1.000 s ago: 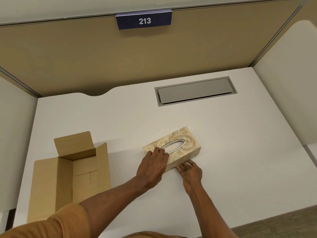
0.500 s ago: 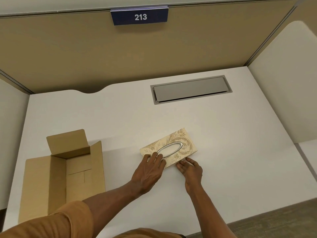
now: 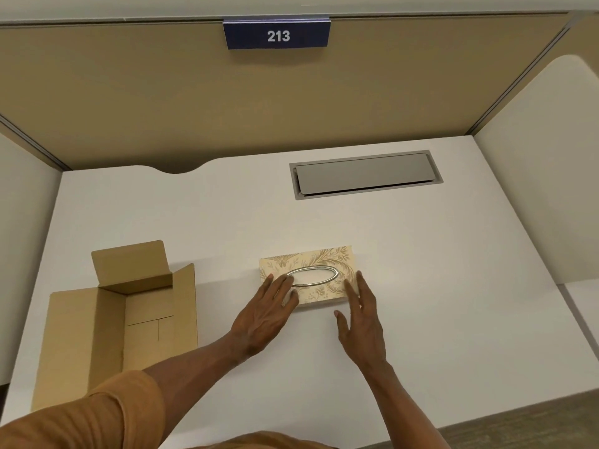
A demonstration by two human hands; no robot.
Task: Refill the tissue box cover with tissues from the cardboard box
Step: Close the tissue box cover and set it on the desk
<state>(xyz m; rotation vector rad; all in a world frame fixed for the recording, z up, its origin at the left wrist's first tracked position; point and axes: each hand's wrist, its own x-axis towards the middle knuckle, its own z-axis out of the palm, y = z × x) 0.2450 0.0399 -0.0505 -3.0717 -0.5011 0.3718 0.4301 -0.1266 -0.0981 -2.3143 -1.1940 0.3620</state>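
The cream tissue box cover (image 3: pixel 327 264), printed with gold leaves and fitted with a silver oval ring on top, lies flat on the white desk (image 3: pixel 421 286). My left hand (image 3: pixel 265 314) rests flat on its near left corner, fingertips touching the ring. My right hand (image 3: pixel 361 319) is open with fingers spread, its fingertips at the cover's near right edge. The brown cardboard box (image 3: pixel 107 332) stands open at the left with its flaps up; its inside looks bare, with no tissues visible.
A grey cable hatch (image 3: pixel 366 175) is set into the desk at the back right. Tan partition walls enclose the desk, with a blue sign reading 213 (image 3: pixel 277 34) on the rear one. White side panels stand on both sides.
The cover has turned from a diagonal to lie roughly square to the desk edge. My right hand has drawn back and spread its fingers. My left hand stays on the cover.
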